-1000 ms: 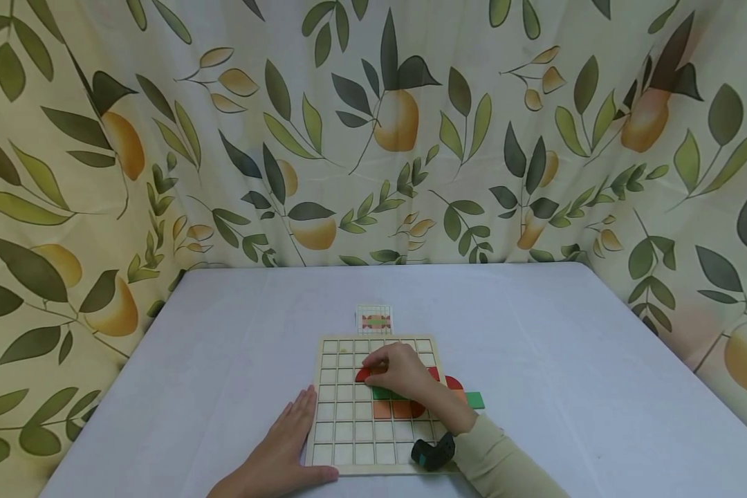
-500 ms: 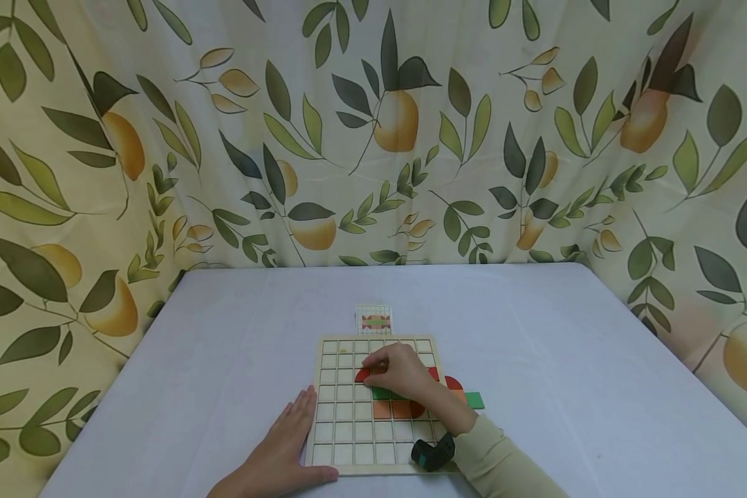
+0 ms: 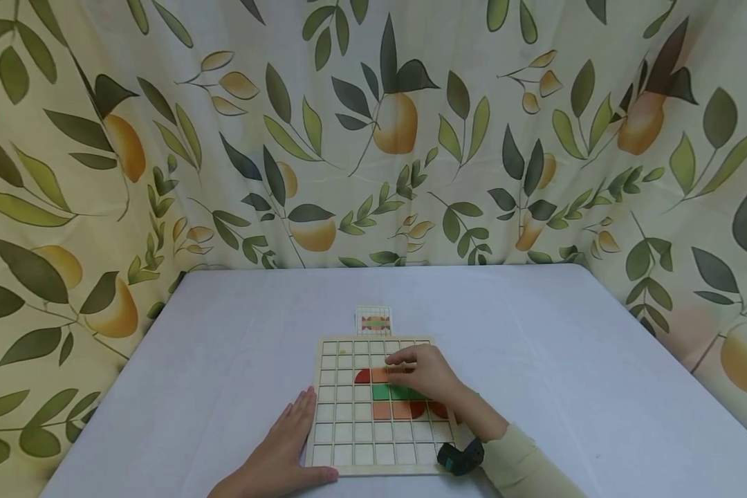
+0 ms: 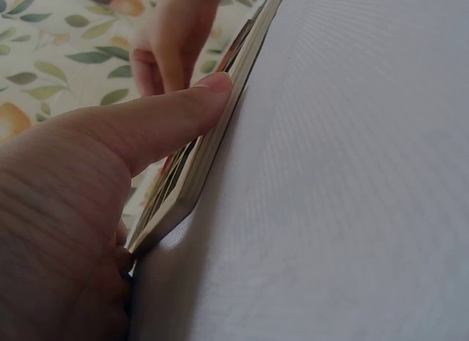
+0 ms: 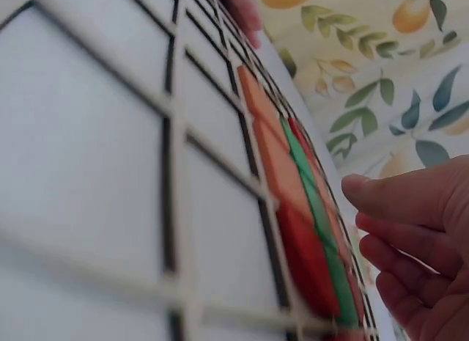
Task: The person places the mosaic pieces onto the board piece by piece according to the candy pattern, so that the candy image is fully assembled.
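A light wooden grid board (image 3: 386,469) lies flat on the table. My left hand (image 3: 280,446) rests along its left side with straight fingers, and the thumb (image 4: 176,115) lies across its near edge in the left wrist view. My right hand (image 3: 426,373) is over the board's right part; in the right wrist view its thumb (image 5: 403,198) and fingers are apart with nothing seen between them. In the grid cells sit a red curved-edged piece (image 3: 363,376), an orange square (image 3: 379,375) beside it, a green row (image 3: 380,393), orange squares (image 3: 382,411) and red pieces (image 3: 418,411) below.
Beyond the board lies a small pattern card (image 3: 373,321) printed with a similar coloured shape. A dark wrist camera (image 3: 460,457) sits on the right wrist. A white cloth (image 3: 255,332) covers the table, and a leaf-and-fruit curtain (image 3: 348,138) hangs around it.
My right hand has left the red piece and moved right, uncovering an orange square. The forearm now hides the loose pieces at the board's right. My left hand stays put.
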`<state>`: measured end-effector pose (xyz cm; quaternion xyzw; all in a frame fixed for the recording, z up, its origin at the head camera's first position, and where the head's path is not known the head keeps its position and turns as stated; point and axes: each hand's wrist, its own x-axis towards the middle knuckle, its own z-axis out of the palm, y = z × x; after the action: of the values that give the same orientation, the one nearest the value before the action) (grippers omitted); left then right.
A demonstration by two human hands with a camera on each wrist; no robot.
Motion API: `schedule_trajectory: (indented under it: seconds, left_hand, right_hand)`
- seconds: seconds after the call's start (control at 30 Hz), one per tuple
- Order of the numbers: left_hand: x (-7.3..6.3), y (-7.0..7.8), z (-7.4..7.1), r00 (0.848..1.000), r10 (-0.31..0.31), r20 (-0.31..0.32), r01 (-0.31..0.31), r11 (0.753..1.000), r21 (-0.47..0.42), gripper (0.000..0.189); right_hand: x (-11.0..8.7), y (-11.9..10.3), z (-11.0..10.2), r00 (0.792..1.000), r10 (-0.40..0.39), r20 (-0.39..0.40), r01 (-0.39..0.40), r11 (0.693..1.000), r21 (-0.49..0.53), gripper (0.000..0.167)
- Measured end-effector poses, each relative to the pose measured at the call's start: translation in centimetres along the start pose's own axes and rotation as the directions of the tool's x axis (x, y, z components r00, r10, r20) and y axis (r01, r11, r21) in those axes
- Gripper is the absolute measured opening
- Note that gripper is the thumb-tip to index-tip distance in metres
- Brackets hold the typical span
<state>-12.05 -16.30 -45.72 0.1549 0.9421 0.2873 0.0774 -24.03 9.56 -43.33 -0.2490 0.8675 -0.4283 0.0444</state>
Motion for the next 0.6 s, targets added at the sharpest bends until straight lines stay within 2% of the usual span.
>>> schedule_trajectory:
  seconds: [0.17,0.37,0.6]
  left_hand:
    - [0.0,0.0,0.0,1.0,0.01,-0.006,-0.01,1.0,0.008,0.121]
    - [0.0,0.0,0.0,1.0,0.003,-0.007,-0.002,1.0,0.01,0.121]
    - [0.0,-0.1,0.2,1.0,0.012,-0.014,-0.012,1.0,0.022,0.122]
  right_hand:
    - [-1.6,1.5,-1.2,0.997,0.057,-0.053,-0.059,0.998,-0.029,0.023]
    - [-3.3,2.6,-3.0,0.97,0.199,-0.138,-0.198,0.98,0.017,0.019]
    - [-5.1,3.6,-5.1,0.965,0.19,-0.181,-0.199,0.979,-0.035,0.021]
